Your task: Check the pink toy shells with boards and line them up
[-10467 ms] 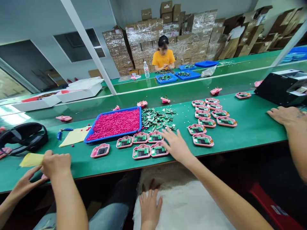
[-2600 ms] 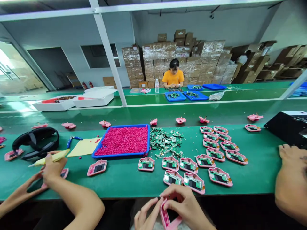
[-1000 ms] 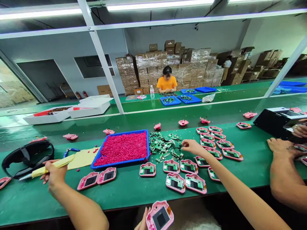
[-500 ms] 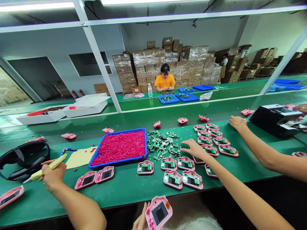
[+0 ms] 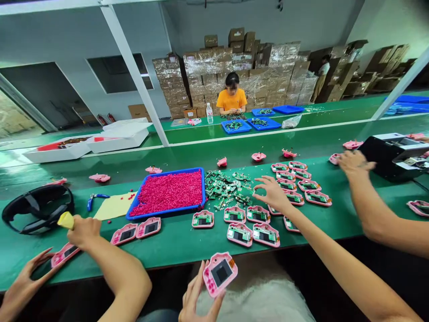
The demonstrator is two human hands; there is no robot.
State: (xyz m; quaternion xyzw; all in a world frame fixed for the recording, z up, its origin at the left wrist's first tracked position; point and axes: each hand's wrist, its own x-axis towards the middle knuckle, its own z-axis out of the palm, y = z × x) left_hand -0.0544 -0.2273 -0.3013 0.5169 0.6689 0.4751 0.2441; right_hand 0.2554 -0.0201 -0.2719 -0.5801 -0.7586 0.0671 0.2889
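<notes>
Green workbench (image 5: 181,243), blue tray (image 5: 166,214), green circuit boards (image 5: 226,188), pink casings (image 5: 239,234)

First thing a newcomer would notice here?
Likely the blue tray full of bright magenta bits, left of the loose green boards on the bench. Next, the pink shell in the left hand, low in front, with the right hand open just right of the boards. Beyond, centre, a person in orange sits before stacked cartons.
</notes>
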